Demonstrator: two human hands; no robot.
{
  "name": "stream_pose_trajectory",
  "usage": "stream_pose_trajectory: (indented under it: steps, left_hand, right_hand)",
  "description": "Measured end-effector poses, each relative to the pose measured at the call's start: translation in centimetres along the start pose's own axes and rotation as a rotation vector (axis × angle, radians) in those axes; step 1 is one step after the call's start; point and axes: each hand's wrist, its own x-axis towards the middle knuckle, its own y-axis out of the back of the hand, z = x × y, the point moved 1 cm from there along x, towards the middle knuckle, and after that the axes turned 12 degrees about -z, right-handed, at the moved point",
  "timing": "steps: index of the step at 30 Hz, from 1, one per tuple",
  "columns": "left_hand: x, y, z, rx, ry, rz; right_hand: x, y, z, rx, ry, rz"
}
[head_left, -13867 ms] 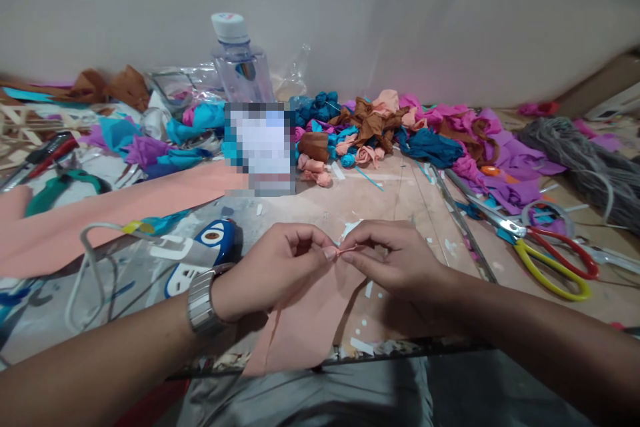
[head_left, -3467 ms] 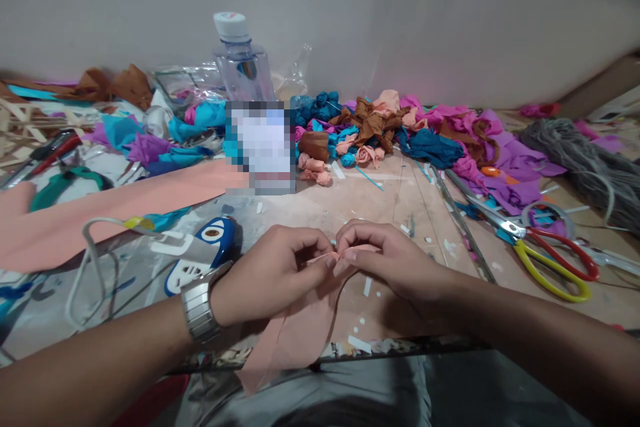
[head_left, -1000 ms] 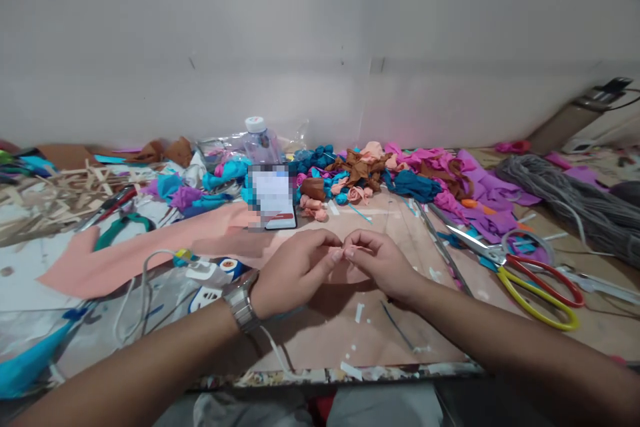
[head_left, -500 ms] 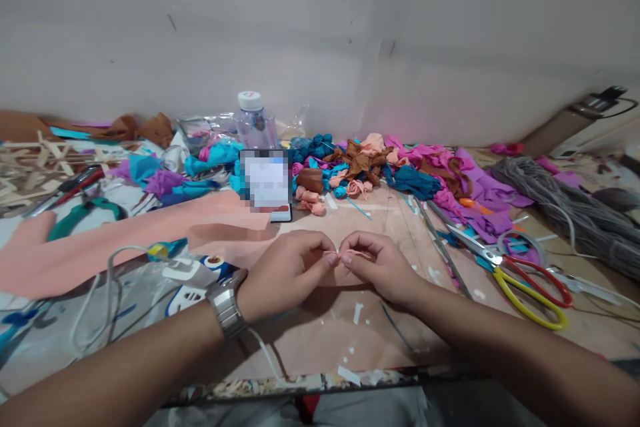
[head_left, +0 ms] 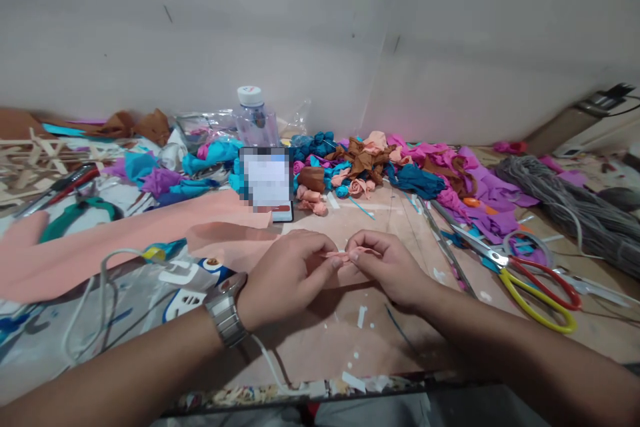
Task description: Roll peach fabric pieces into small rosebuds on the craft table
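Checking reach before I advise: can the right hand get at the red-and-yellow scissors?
Likely yes: nothing seems to cover the scissors to the right, though the right hand is pinching peach paper.

The salmon-pink paper strip [head_left: 349, 271] is just below the centre of the frame, pinched near its upper edge, where it is gathered into small, narrow folds. Below the folds a smoother part hangs down in shade, its sides hidden behind fingers.

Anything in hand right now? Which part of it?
Yes: the left hand and right hand both pinch the salmon-pink paper, by its upper edge.
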Motion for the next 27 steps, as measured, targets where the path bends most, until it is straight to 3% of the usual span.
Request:
stream_pose_trajectory:
  steps: [9,16,21,27]
  left_hand:
    - [0.1,0.4,-0.6,-0.028,0.064,-0.015]
    - [0.3,1.1,-0.7,-0.017,0.053,0.053]
    - [0.3,1.5,-0.7,0.015,0.119,0.087]
    - [0.3,1.3,-1.0,0.108,0.134,0.140]
  right_hand:
    - [0.2,0.5,0.1,0.001,-0.019,0.035]
    - [0.1,0.6,-0.1,0.015,-0.007,0.102]
    - [0.2,1.0,0.2,-0.010,0.025,0.185]
    - [0.3,1.1,0.4,-0.006,0.027,0.184]
